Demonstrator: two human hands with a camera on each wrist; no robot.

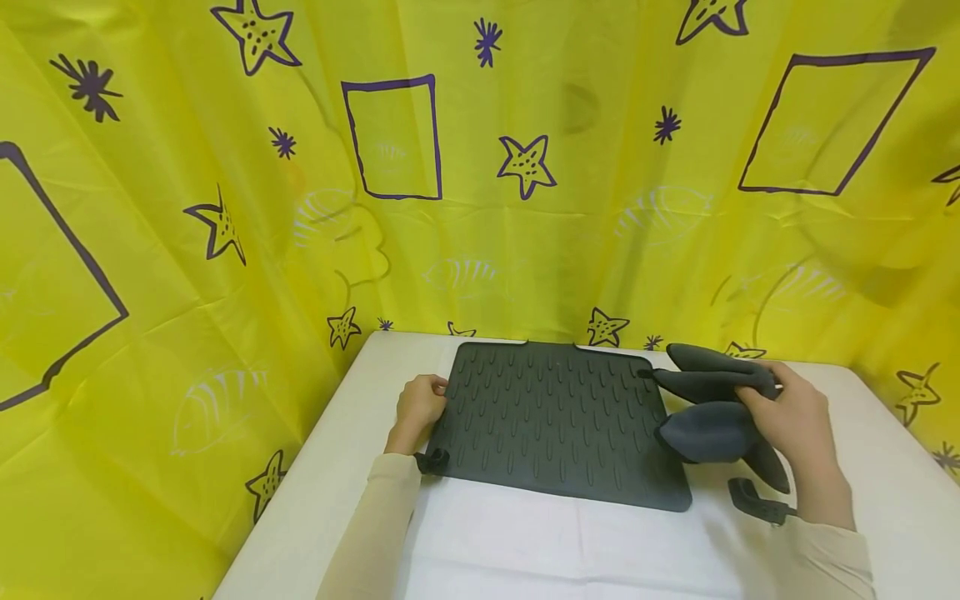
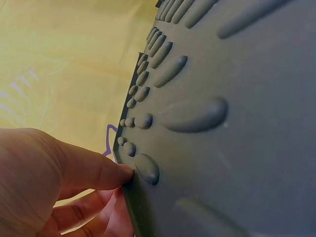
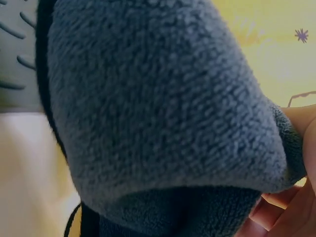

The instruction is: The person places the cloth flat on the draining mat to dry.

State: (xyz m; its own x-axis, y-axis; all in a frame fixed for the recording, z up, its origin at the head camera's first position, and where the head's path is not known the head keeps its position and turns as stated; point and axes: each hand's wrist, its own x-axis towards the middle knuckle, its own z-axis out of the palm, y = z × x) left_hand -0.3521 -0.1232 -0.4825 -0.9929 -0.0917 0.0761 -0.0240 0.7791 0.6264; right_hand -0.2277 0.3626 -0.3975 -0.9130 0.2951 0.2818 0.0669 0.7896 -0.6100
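A dark grey rubber-like mat with rows of raised oblong ridges lies in the middle of the table. My left hand pinches its left edge; in the left wrist view the thumb lies on the ridged face and the other fingers are behind the edge. Off the mat's right side, my right hand grips a bunched dark grey cloth, whose folds fan out toward the mat and overlap its right edge in the head view. Close up, the cloth shows a fuzzy pile and a dark border, and it hides much of the right wrist view.
A white-covered table carries the mat. Behind and to the left hangs a yellow curtain printed with starfish, fish and rectangles. A dark wrist strap is on the right wrist, another on the left.
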